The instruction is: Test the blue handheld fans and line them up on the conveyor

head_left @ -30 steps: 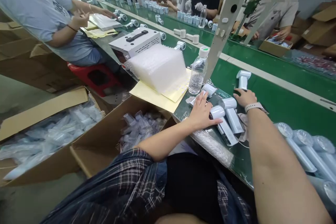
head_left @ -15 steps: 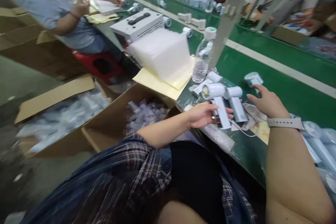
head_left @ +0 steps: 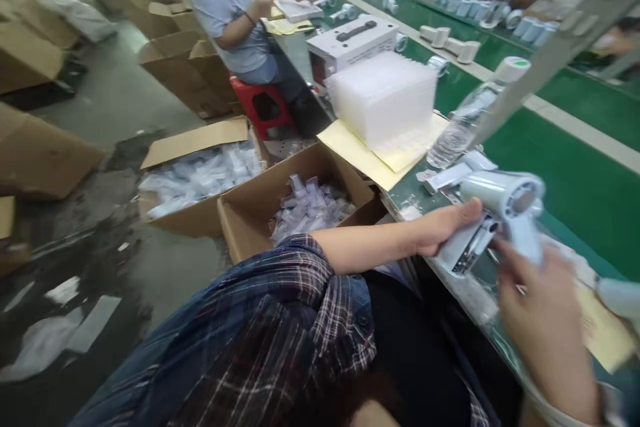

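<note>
My left hand (head_left: pixel 447 227) grips a light-blue handheld device (head_left: pixel 493 188) with a round barrel; its thumb lies on the body, over an open handle part (head_left: pixel 467 247) that shows a dark inside. My right hand (head_left: pixel 537 293) is closed around the lower end of a pale blue handle (head_left: pixel 525 233) just to the right, and is smeared by motion. The two pieces overlap, so where they touch is not clear. Behind them on the bench lies a white-blue part (head_left: pixel 455 172). Another pale blue piece (head_left: pixel 617 297) rests at the right edge.
A clear bottle (head_left: pixel 457 127) leans by a metal post. Left of it are a white foam stack (head_left: pixel 385 97) on yellow sheets (head_left: pixel 333 140) and a grey machine (head_left: pixel 350 40). Open cartons (head_left: pixel 240 227) with wrapped parts stand on the floor. A person (head_left: pixel 220 13) sits beyond.
The view has swung left. My left hand now holds a device raised off the bench, and my right hand has come in from the right and closed on the handle.
</note>
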The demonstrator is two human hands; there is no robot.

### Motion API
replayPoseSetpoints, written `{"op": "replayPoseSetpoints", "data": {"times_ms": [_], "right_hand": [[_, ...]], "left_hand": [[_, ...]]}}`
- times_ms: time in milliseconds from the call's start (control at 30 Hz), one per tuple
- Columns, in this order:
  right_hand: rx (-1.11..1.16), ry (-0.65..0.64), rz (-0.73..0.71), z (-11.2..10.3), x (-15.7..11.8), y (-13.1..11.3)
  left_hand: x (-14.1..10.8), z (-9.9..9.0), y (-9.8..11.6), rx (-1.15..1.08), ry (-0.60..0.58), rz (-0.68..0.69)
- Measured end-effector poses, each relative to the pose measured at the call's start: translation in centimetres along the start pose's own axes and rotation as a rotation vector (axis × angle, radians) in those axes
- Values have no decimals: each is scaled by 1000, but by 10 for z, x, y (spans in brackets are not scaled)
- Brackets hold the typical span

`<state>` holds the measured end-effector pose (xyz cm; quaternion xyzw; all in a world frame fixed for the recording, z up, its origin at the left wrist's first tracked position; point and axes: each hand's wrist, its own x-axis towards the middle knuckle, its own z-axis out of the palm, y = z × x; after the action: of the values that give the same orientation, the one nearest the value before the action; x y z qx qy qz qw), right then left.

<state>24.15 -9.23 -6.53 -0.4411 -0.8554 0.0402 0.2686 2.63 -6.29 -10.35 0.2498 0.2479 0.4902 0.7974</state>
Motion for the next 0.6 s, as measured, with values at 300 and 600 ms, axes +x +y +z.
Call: {"op": "replayPoseSetpoints", "data": {"times_ms": [300, 600], "right_hand": [[-241, -89, 942, -11, -1, 43], [160, -24, 769, -9, -19, -11]], "left_hand": [[-19, 3, 28, 142, 23, 375], [-28, 16, 34, 53, -74, 350]]}}
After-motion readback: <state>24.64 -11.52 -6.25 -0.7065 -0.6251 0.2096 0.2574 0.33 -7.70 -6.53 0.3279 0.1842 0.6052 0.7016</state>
